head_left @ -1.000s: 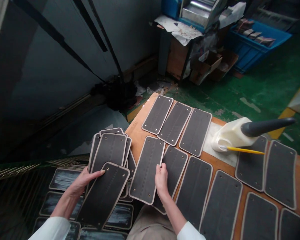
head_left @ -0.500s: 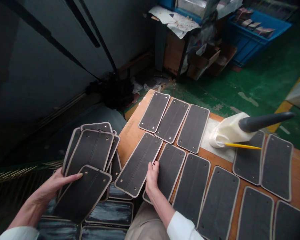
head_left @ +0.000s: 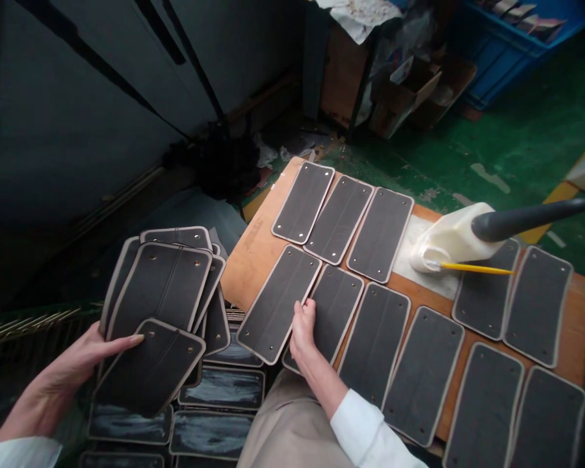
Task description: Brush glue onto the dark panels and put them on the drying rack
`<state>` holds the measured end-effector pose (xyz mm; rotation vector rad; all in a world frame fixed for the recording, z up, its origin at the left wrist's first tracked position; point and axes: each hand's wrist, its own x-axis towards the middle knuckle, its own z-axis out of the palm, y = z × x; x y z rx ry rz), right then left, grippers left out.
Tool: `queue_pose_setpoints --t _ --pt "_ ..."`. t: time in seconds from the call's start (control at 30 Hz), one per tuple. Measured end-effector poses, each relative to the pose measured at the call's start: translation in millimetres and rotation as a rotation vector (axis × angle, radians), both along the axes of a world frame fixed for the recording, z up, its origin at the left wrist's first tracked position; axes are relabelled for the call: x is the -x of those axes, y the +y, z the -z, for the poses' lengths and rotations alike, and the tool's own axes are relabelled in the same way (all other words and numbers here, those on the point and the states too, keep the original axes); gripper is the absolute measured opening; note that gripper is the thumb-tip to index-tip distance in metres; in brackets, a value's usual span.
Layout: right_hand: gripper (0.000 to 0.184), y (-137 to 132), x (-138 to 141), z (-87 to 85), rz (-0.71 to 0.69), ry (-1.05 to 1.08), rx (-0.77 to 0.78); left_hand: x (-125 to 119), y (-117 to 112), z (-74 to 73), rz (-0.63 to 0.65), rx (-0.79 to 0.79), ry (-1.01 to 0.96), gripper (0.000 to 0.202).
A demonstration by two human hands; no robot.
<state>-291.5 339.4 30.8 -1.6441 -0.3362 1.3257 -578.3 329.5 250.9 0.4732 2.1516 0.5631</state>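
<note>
I'm standing in a workshop. Matching panels point(head_left: 372, 341) are lining a board point(head_left: 253, 250); past its far edge, a blue crate point(head_left: 497, 62) is sitting.

Two hands: one left hand point(head_left: 85, 354), one right hand point(head_left: 303, 328). On or over the one surface point(head_left: 246, 257), eleven panels point(head_left: 279, 302): one at the right hand's fingertips, one partly covered by that hand, four more to its right, three beyond it and two beyond it, farther right. In the left hand, at least six panels point(head_left: 163, 286); overlap hides the exact count. Below the left hand, at least six streaked panels point(head_left: 212, 432), some cut off. Beyond the right hand and to its right: one bottle point(head_left: 463, 237), one stick point(head_left: 478, 268), one bin point(head_left: 497, 55), two boxes point(head_left: 392, 107).
</note>
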Motion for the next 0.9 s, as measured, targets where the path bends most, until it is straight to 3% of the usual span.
queue_pose_setpoints --t 0.2,0.27,0.37,0.43,0.6,0.73,0.9 --pt "0.022 -0.7 -5.4 -3.0 -0.051 0.017 -0.025 23.0 -8.6 11.2 0.067 -0.013 -0.040 0.076" --pt "0.036 -9.2 -14.6 -10.7 -0.097 0.021 -0.079 25.6 -11.5 17.3 0.109 -0.062 -0.080 0.075" --pt "0.053 -21.3 -30.5 -32.4 -0.168 -0.140 -0.200 24.6 -15.4 27.4 0.146 -0.105 -0.145 0.074" --pt "0.048 -22.4 -32.8 -51.0 -0.283 -0.202 -0.282 21.5 -17.4 34.3 0.163 -0.113 -0.171 0.072" --pt "0.017 1.4 0.0 -80.0 -0.719 0.175 -0.343 10.6 -19.5 52.3 0.220 -0.131 -0.199 0.063" --pt "0.025 13.5 20.8 -79.5 -0.697 0.112 -0.401 6.6 -21.1 61.5 0.208 -0.118 -0.219 0.061" --pt "0.022 9.5 24.6 -78.8 -0.654 0.151 -0.408 11.2 -27.3 64.3 0.198 -0.132 -0.220 0.060"
